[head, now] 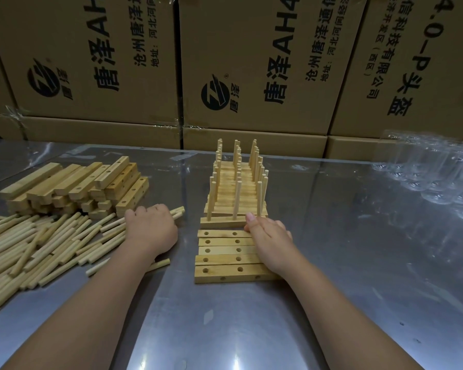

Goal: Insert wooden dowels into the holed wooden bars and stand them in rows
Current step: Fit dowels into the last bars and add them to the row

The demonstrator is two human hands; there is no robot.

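Several holed wooden bars lie flat side by side in front of me, their holes unfilled. Behind them stand rows of bars fitted with upright dowels. My right hand rests over the right ends of the flat bars, its thumb touching the nearest dowelled bar. My left hand grips a few dowels whose tips stick out to the right of the fingers. It hovers at the right edge of the loose dowel pile.
A stack of bare holed bars sits at the left rear of the shiny metal table. Cardboard boxes wall off the back. Clear plastic cups lie at the right rear.
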